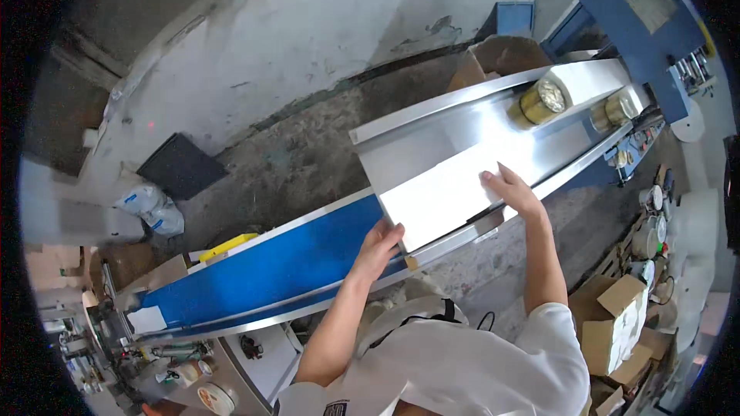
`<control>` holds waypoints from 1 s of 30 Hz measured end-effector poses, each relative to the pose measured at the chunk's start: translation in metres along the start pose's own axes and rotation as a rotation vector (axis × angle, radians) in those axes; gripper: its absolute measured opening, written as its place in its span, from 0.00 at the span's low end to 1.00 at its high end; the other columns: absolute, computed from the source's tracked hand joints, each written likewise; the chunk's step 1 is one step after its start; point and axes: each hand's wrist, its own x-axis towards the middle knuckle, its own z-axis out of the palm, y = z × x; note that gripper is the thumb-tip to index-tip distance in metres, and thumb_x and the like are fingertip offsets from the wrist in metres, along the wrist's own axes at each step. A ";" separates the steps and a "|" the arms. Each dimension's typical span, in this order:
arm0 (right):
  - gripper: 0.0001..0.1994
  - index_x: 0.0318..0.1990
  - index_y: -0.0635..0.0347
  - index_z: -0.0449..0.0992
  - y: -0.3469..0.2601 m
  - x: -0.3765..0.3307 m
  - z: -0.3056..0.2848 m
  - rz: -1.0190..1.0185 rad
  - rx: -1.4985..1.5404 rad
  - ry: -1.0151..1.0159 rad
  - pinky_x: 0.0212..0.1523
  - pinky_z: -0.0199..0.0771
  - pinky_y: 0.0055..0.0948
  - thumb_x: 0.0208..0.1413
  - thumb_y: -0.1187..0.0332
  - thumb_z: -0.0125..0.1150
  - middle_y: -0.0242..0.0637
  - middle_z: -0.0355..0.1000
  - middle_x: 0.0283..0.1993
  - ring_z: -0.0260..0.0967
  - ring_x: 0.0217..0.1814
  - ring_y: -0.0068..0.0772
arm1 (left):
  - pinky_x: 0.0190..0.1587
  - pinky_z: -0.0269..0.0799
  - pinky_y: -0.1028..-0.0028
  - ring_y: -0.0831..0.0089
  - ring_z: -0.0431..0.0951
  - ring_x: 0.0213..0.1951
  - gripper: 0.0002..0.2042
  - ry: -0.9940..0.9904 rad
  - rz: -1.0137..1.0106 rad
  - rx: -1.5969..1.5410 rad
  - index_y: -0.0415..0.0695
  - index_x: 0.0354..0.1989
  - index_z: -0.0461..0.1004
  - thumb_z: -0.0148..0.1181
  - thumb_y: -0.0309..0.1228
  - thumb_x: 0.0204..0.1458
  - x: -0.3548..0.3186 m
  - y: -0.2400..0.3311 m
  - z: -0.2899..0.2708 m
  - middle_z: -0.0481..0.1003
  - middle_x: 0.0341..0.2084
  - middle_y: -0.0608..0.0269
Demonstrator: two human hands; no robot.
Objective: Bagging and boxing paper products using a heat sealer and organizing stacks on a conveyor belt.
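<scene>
2 gold tins [542, 101] on white belt [462, 173]; L hand [378, 246], R hand [510, 189] flat on belt, fingers loosely spread, holding nothing.

flat white belt [455, 177], level, lengthwise
</scene>
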 end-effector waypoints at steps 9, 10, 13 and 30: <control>0.26 0.62 0.71 0.64 -0.102 -0.050 0.121 -0.627 0.183 0.176 0.65 0.62 0.38 0.60 0.66 0.59 0.51 0.65 0.63 0.61 0.67 0.40 | 0.53 0.69 0.70 0.69 0.75 0.49 0.25 0.196 0.260 -0.134 0.35 0.57 0.67 0.65 0.27 0.50 -0.084 0.011 -0.064 0.75 0.48 0.58; 0.25 0.63 0.69 0.63 -0.103 -0.050 0.143 -0.622 0.291 0.097 0.64 0.63 0.36 0.61 0.67 0.58 0.49 0.64 0.64 0.61 0.67 0.37 | 0.53 0.70 0.70 0.70 0.75 0.49 0.25 0.186 0.308 -0.198 0.36 0.57 0.67 0.65 0.27 0.49 -0.102 0.012 -0.077 0.75 0.48 0.59; 0.26 0.67 0.63 0.60 -0.101 -0.044 0.225 -0.223 0.468 -0.100 0.63 0.62 0.36 0.66 0.59 0.52 0.48 0.64 0.64 0.63 0.64 0.36 | 0.55 0.70 0.68 0.68 0.74 0.52 0.29 0.091 0.443 -0.326 0.38 0.60 0.65 0.67 0.26 0.47 -0.177 0.022 -0.110 0.74 0.51 0.59; 0.42 0.67 0.64 0.58 -0.179 -0.233 0.621 -0.169 0.065 -1.241 0.61 0.65 0.35 0.42 0.72 0.73 0.43 0.70 0.57 0.68 0.58 0.37 | 0.52 0.70 0.72 0.72 0.75 0.49 0.30 0.807 0.650 -0.234 0.34 0.60 0.65 0.68 0.35 0.51 -0.517 -0.064 -0.299 0.76 0.47 0.59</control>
